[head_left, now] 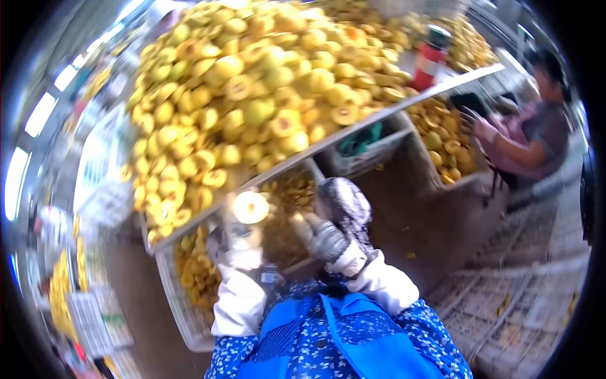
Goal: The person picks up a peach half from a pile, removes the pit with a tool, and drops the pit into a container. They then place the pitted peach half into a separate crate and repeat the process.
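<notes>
Cut fruit in left grip; right grip's state unclear.
Cut fruit [250, 208] is raised at the near edge of the tabletop [379, 114], beside the fruit heap [252, 82]. Judged light, fairly firm, cut face probably slick and easily bruised; best held by the skin around the rim. Left hand [243, 239]: closed on it, finger detail lost to glare. Right hand [328, 240]: gloved, fingers curled, nearby; contents not discernible.

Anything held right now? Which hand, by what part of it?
Left hand holds a fruit half, seemingly by its lower edge; glare blurs the exact grip. Right hand: can't tell.
</notes>
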A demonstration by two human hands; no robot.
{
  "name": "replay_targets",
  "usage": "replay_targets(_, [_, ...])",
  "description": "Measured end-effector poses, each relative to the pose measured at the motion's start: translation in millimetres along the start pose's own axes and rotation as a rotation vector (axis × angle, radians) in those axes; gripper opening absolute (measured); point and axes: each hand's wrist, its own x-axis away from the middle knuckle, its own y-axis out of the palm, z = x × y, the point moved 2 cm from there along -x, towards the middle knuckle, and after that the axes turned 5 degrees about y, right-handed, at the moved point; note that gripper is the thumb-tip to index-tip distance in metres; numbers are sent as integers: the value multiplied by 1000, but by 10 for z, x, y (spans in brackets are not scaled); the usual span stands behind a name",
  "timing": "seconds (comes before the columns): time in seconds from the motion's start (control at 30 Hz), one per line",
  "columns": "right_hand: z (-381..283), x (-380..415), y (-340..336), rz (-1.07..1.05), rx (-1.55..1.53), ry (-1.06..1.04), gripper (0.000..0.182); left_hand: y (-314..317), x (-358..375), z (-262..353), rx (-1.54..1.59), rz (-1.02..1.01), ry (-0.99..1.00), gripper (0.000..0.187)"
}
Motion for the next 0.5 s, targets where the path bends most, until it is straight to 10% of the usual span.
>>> replay_targets(0.1, [86,-262,-459,-210,-817,393,33,115,177,49,229,168,-163,37])
replay_targets(0.2, [-29,-446,-568,-401,-913,637,27,50,197,-50,270,169,-149,44])
replay_targets(0.33, [-119,-475,-531,-244,-662,301,32,0,223,-100,262,186,-144,45])
replay_targets(0.5, [-216,-619,-493,-497,-689,471,28,87,263,-26,393,241,-187,43])
